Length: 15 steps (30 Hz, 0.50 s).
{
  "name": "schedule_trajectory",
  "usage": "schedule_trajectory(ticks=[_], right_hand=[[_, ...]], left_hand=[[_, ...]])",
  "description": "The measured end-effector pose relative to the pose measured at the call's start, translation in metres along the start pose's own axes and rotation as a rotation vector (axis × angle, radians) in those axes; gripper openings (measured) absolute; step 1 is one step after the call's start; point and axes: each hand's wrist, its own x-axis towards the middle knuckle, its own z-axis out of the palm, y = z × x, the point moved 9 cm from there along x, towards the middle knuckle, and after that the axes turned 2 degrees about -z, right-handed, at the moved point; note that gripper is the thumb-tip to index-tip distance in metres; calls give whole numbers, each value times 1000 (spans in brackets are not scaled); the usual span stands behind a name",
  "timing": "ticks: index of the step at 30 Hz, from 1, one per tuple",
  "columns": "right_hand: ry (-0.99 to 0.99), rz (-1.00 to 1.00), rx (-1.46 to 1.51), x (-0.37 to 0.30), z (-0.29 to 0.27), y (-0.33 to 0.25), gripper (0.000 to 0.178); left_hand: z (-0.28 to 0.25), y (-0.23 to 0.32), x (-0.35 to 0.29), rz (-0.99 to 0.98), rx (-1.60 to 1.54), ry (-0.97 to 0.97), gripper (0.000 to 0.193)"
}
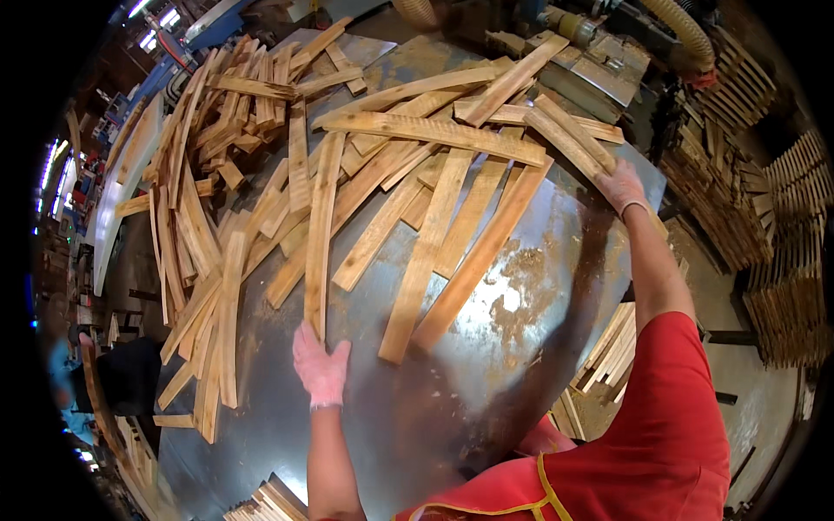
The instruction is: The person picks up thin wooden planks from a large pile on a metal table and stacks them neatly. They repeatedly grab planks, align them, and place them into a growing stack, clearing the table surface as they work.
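My left hand (320,369), in a pale pinkish glove, is at the near end of a long wooden slat (322,230). Its fingers close on that end, while the thumb sticks out to the right. At the far right of the metal table (382,443), my gloved right hand (622,186) grips the near end of another wooden slat (569,139), which slants up and left. Its fingertips are partly hidden. Between the hands, several loose slats (434,252) lie crossed over one another, with one long slat (439,136) lying across their far ends.
A tangled heap of short offcuts and slats (234,130) covers the far left of the table. Machinery (599,69) with a ribbed hose (682,30) stands at the far right. Stacked slats (717,195) rise beyond the right edge. More slats (265,502) stand below the near edge.
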Motion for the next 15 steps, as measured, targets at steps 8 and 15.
schedule_trajectory(ticks=[8,15], right_hand=[[-234,193,363,40,38,79,83],[-387,-212,764,-21,31,-7,89]], left_hand=[[0,58,22,-237,-505,-140,76],[25,133,-44,363,-109,-30,86]])
